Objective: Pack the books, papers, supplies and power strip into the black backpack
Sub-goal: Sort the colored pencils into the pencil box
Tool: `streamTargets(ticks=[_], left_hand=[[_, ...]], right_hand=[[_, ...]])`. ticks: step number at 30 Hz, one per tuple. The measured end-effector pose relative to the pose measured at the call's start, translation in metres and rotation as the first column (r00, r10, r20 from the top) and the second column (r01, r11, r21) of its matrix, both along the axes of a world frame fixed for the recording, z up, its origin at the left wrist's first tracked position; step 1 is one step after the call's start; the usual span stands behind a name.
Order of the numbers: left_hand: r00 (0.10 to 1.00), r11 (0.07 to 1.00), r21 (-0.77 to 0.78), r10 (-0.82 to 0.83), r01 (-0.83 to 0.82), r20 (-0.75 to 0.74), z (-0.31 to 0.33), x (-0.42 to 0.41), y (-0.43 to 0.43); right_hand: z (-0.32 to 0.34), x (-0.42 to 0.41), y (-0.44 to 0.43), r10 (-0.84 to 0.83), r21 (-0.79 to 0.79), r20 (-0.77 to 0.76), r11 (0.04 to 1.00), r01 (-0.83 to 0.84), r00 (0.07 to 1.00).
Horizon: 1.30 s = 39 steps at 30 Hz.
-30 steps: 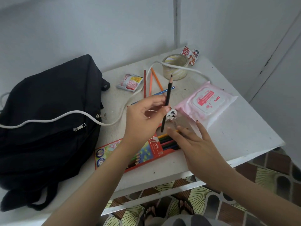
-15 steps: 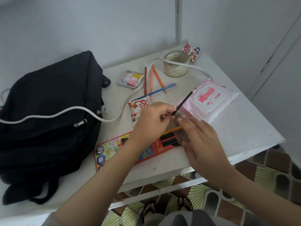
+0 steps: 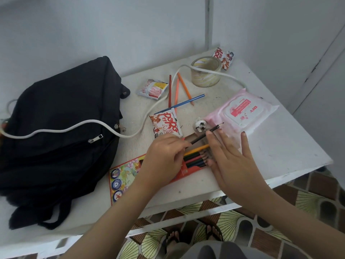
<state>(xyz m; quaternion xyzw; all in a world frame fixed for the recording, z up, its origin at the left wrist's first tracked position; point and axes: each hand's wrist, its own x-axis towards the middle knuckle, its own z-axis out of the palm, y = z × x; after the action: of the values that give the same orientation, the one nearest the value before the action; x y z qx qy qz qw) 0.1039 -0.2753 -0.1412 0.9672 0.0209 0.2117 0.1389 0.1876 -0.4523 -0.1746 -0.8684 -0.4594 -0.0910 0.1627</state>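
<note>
The black backpack (image 3: pixel 59 131) lies on the left of the white table (image 3: pixel 280 152). A white power cord (image 3: pixel 78 128) runs across it to a plug (image 3: pixel 199 125). My left hand (image 3: pixel 164 159) pinches a black pencil (image 3: pixel 214 128) low over the open coloured-pencil box (image 3: pixel 127 176), its tip pointing right. My right hand (image 3: pixel 229 157) rests flat beside the pencil tips in the box, fingers spread, holding nothing. Several loose pencils (image 3: pixel 177 90) lie further back.
A pink wipes pack (image 3: pixel 246 111) sits right of the plug. A tape roll (image 3: pixel 205 71) and three snack packets (image 3: pixel 165 126) (image 3: pixel 152 88) (image 3: pixel 224 57) lie on the table. Walls close the back and right; the table's front edge is near my arms.
The black pencil went from upright to lying almost flat over the box. My right hand moved in against the pencil tips. A snack packet hidden by my left hand now shows.
</note>
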Motion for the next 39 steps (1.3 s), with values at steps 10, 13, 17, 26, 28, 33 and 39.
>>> streamTargets(ticks=[10, 13, 17, 26, 28, 33, 39], left_hand=[[0.992, 0.993, -0.089, 0.072, -0.081, -0.100, -0.011, -0.018, -0.003], [0.990, 0.984, -0.156, 0.063, -0.083, -0.128, -0.010, -0.024, -0.006], [0.990, 0.979, -0.199, 0.024, -0.052, -0.142, -0.010, -0.030, -0.008], [0.959, 0.994, -0.103, -0.010, -0.020, -0.282, -0.007, -0.039, -0.007], [0.951, 0.997, -0.081, -0.031, 0.006, -0.307, -0.009, -0.040, -0.006], [0.969, 0.990, -0.139, -0.019, -0.016, -0.246, -0.010, -0.036, -0.006], [0.979, 0.989, -0.146, -0.044, 0.015, -0.199, -0.012, -0.024, -0.004]], right_hand=[[0.004, 0.006, 0.000, 0.200, -0.094, 0.002, 0.976, -0.199, 0.980], [0.005, 0.002, -0.001, 0.220, -0.096, -0.005, 0.971, -0.220, 0.975], [0.005, -0.003, 0.000, 0.280, -0.118, -0.049, 0.952, -0.284, 0.959], [0.008, -0.006, 0.002, 0.108, -0.112, -0.068, 0.987, -0.115, 0.992], [0.009, -0.006, 0.001, 0.142, -0.090, -0.096, 0.985, -0.150, 0.985], [0.014, -0.005, 0.002, 0.157, -0.025, -0.131, 0.987, -0.161, 0.979], [0.014, -0.001, 0.003, 0.204, -0.007, -0.169, 0.978, -0.209, 0.964]])
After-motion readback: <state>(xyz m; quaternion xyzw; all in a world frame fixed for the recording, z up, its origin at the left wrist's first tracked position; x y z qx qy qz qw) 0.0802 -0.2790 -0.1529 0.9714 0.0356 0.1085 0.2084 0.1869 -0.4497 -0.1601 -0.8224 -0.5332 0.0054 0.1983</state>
